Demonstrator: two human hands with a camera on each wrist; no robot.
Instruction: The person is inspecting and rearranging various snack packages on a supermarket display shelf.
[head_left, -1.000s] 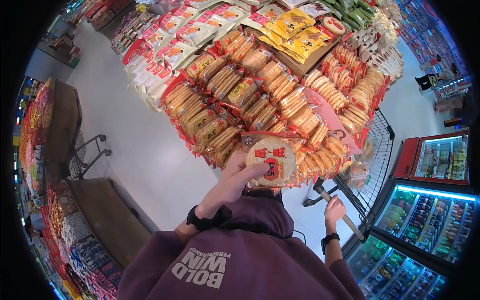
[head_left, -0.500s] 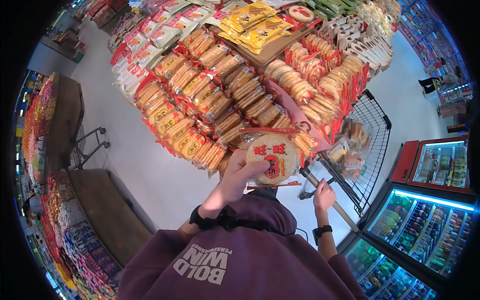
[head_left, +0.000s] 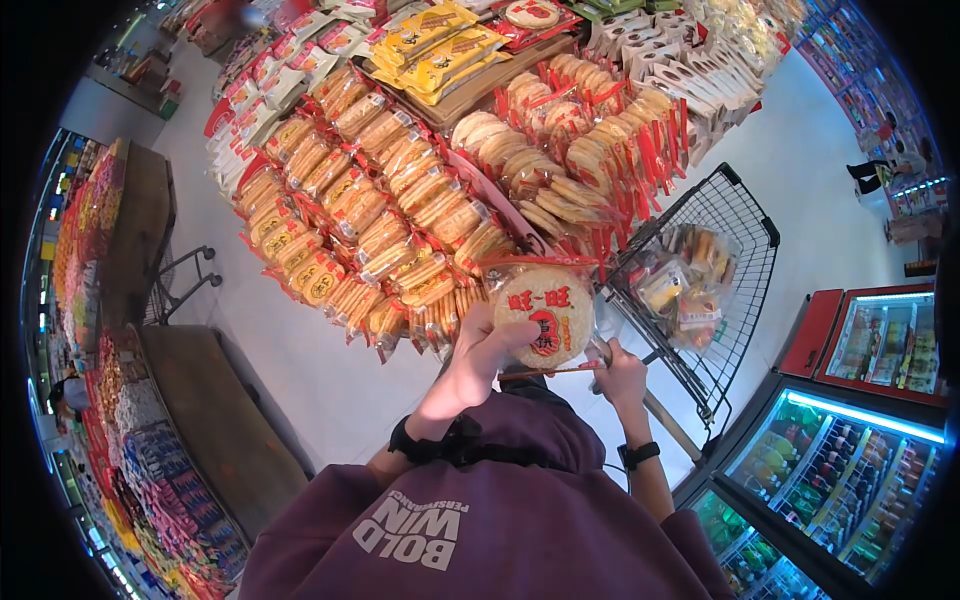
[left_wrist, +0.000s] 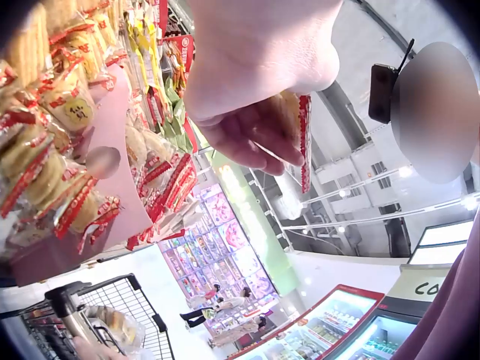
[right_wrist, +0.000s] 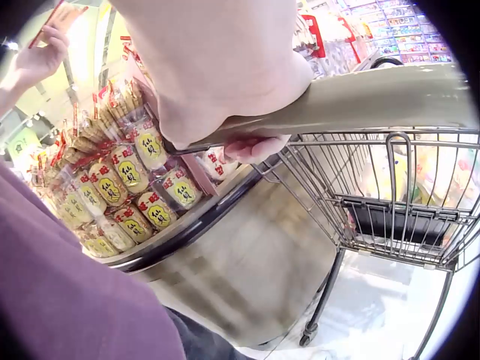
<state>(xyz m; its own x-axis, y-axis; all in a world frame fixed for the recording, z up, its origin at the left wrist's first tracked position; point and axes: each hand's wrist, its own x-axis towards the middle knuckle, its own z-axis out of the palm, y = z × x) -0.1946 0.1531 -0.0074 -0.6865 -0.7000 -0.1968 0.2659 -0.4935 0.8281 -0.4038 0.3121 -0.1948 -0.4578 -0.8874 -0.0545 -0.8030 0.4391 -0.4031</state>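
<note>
My left hand [head_left: 478, 362] holds up a clear packet of round rice crackers [head_left: 562, 300] with red lettering, its thumb across the front. In the left wrist view the packet's red edge [left_wrist: 305, 142] shows beyond the curled fingers [left_wrist: 251, 139]. Lower right of the packet in the head view, my right hand [head_left: 624, 378] grips the handle [head_left: 672, 425] of a wire shopping cart [head_left: 765, 275]. The right wrist view has those fingers wrapped around the grey bar [right_wrist: 390, 97]. Inside the cart lies a clear bag of packaged food [head_left: 690, 290].
A rounded display stand [right_wrist: 240, 262] heaped with rows of cracker packets [head_left: 370, 200] rises in front of me. Lit drink fridges [head_left: 840, 470] stand at the right. Candy-filled bins [head_left: 180, 480] line the left, with another cart [head_left: 180, 280] between them. People [head_left: 885, 160] are far right.
The display has shifted left in the head view, and more of the cart shows. My right hand and the handle have come closer to the packet, which my left hand still holds.
</note>
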